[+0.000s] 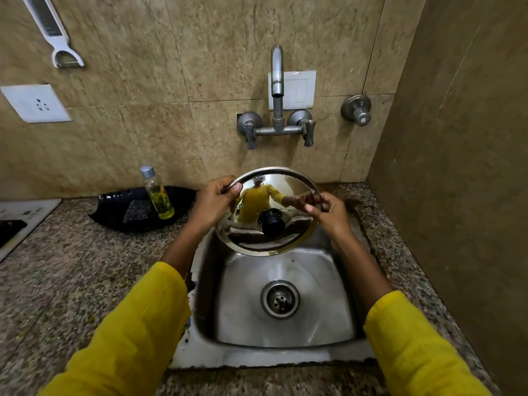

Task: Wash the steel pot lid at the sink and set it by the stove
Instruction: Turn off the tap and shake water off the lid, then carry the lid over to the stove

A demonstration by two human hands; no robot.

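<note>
Over the square steel sink (285, 342), both hands hold the round polished steel pot lid (268, 207) tilted under the dry tap (276, 81); left hand (214, 204) and right hand (331, 212) fingers clamp opposite rims, probably ready for rinsing.

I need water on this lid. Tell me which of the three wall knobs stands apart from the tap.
The round knob farthest right, alone on the wall. The other two, the left handle and right handle, join the pipe under the tap.
</note>
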